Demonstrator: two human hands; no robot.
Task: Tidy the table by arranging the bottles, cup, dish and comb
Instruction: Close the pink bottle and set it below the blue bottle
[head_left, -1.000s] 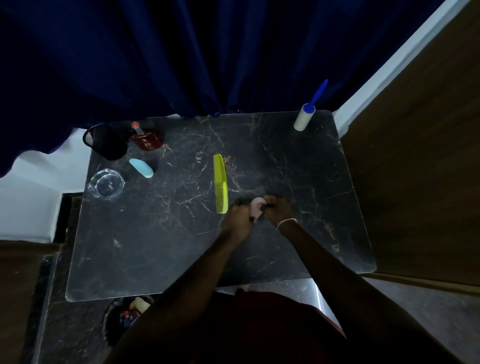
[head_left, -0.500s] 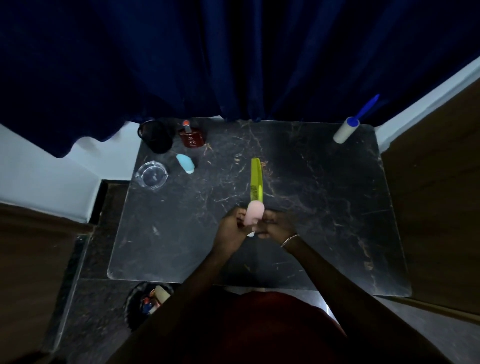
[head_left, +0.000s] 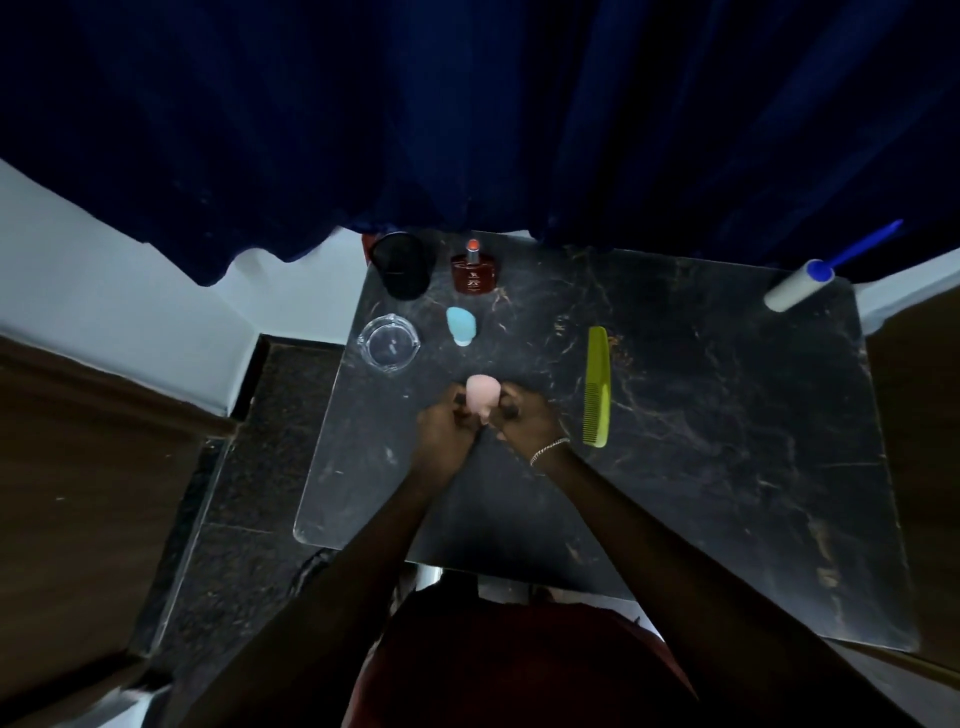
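Observation:
A small pink bottle (head_left: 478, 396) is held between my left hand (head_left: 442, 434) and my right hand (head_left: 525, 420) over the dark marble table (head_left: 701, 441). Both hands grip its lower part; the rounded top shows above the fingers. A pale blue bottle (head_left: 460, 323) lies just beyond it. At the far left corner stand a black cup (head_left: 402, 265) and a dark red perfume bottle (head_left: 473, 269). In front of the cup sits a clear glass dish (head_left: 389, 343). A yellow-green comb (head_left: 597, 385) lies to the right of my right hand.
A lint roller (head_left: 797, 283) with a blue handle rests at the far right corner. A dark blue curtain (head_left: 467, 114) hangs behind the table. Wooden panels flank both sides, with a dark floor to the left.
Both hands have carried the pink bottle leftward, away from the comb and closer to the blue bottle and glass dish. The view has shifted as well.

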